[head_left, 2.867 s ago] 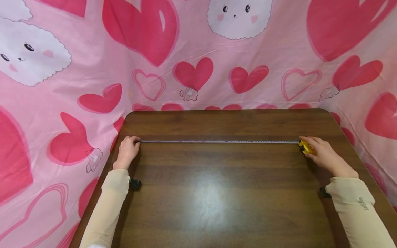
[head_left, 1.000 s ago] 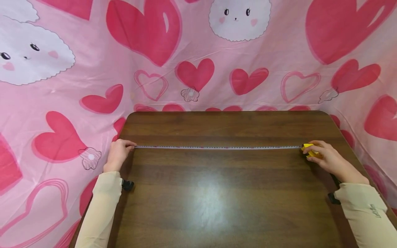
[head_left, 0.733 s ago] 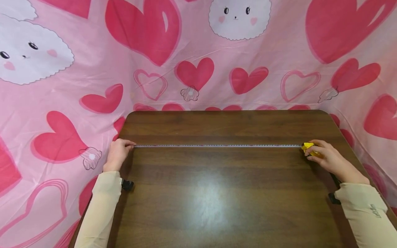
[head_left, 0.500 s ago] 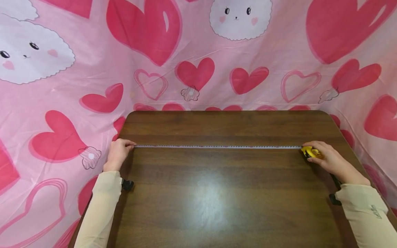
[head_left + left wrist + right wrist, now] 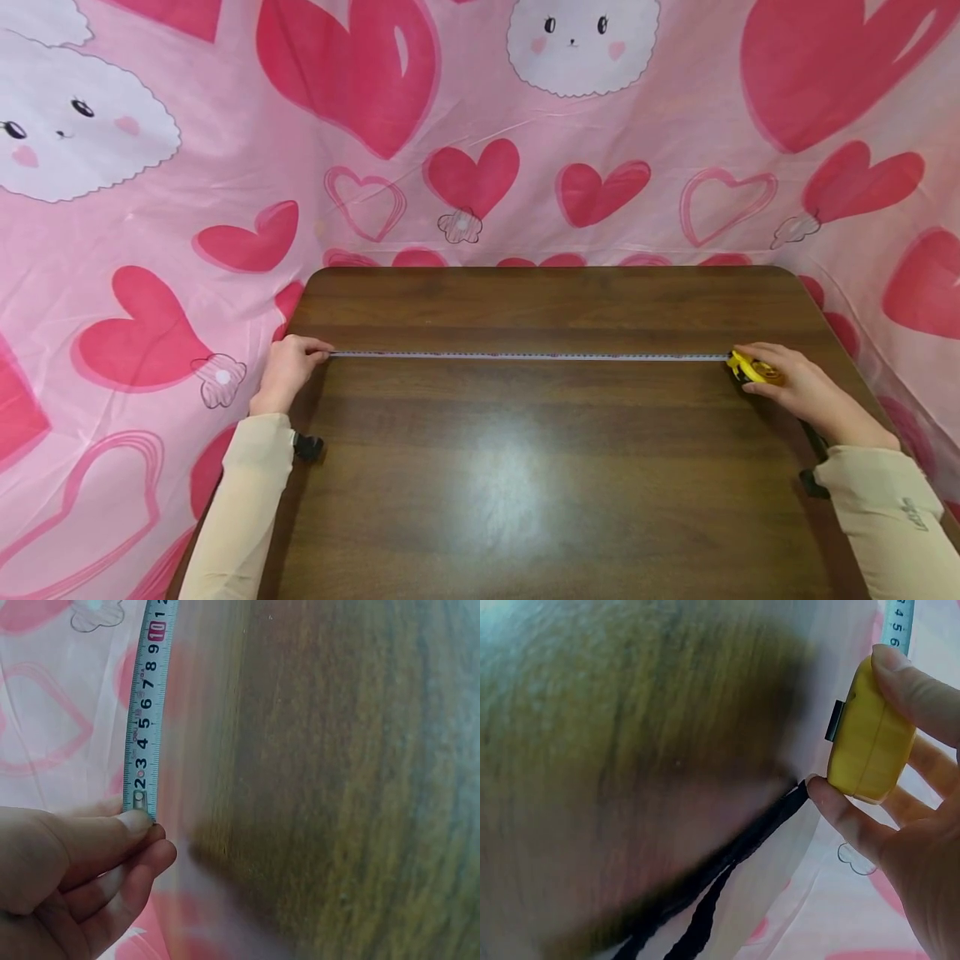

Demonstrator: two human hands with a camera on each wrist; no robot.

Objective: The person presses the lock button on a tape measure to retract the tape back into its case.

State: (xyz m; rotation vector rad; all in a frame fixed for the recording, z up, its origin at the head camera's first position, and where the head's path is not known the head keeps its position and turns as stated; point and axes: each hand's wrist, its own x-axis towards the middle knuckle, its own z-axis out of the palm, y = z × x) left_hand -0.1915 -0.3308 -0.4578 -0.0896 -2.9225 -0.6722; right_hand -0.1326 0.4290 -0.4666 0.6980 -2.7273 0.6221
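A tape measure is drawn out across the brown table (image 5: 525, 483), with its white blade (image 5: 525, 357) straight from hand to hand. At the left, my left hand (image 5: 288, 371) pinches the blade's end between thumb and fingers; the left wrist view shows the low numbers of the blade (image 5: 142, 724) just past the fingertips. My right hand (image 5: 806, 387) grips the yellow case (image 5: 753, 368) at the right. In the right wrist view the case (image 5: 870, 739) sits between fingers on either side, one fingertip near the blade's mouth. Whether the blade touches the table cannot be told.
A black cord (image 5: 742, 844) runs from near the case in the right wrist view. Pink cloth (image 5: 360, 108) with hearts hangs behind the table and along both sides. Black wrist cameras sit at both cuffs, such as the left one (image 5: 308, 447).
Since the first frame both hands have moved slightly apart and nearer me. The fingers of my right hand that wrapped over the case's front have shifted back to its top. The left pinch holds.
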